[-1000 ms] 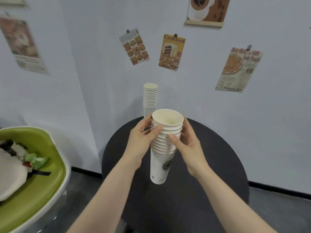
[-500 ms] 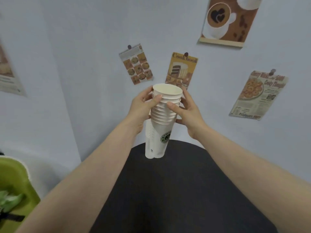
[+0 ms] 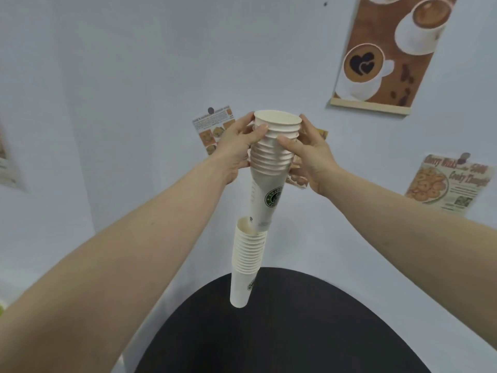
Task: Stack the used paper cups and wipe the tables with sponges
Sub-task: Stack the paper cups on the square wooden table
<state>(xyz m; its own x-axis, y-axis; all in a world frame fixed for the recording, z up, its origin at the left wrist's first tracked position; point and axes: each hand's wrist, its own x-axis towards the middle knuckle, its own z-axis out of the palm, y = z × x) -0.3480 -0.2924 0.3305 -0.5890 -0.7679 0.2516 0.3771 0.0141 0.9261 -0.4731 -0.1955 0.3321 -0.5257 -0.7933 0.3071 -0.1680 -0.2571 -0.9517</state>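
Note:
I hold a stack of several white paper cups (image 3: 270,168) with a green round logo high in front of me. My left hand (image 3: 238,148) grips its upper rims from the left, and my right hand (image 3: 309,154) grips them from the right. The held stack's bottom sits in the mouth of a second, taller stack of white cups (image 3: 246,262) that stands at the far edge of the round black table (image 3: 295,332). How deep it sits I cannot tell. No sponge is in view.
A pale blue wall stands right behind the table. On it hang a coffee poster (image 3: 384,49), a cookie flyer (image 3: 449,181) and a small food flyer (image 3: 213,127). A sliver of green shows at the left edge.
Both hands have raised the held stack and carried it away from me, over the standing stack at the table's far edge. The view has tilted upward, so the green chair has left the frame.

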